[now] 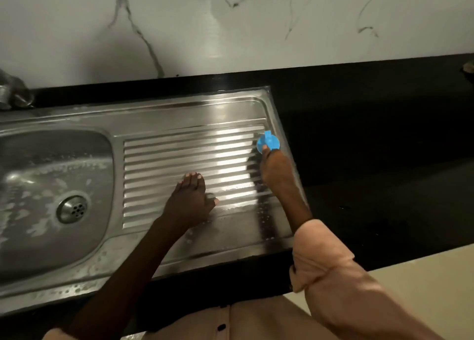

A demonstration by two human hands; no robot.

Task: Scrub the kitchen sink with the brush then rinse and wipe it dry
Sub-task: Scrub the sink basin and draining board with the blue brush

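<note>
Blue brush (268, 142) at far right end of sink (164, 119) drainboard, on the ridges; right grip (275, 169) grasping it from behind; left grip (191, 198) released, flat on ridges mid-drainboard; soapy bowl and drain (72, 208) to left; black desk (372, 139) around

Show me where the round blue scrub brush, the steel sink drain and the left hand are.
Round blue scrub brush (268, 142), head view: middle of its blue top.
Round steel sink drain (73, 209), head view: centre of the strainer.
Left hand (191, 201), head view: back of the hand, flat on the ribbed drainboard (179, 154).
</note>
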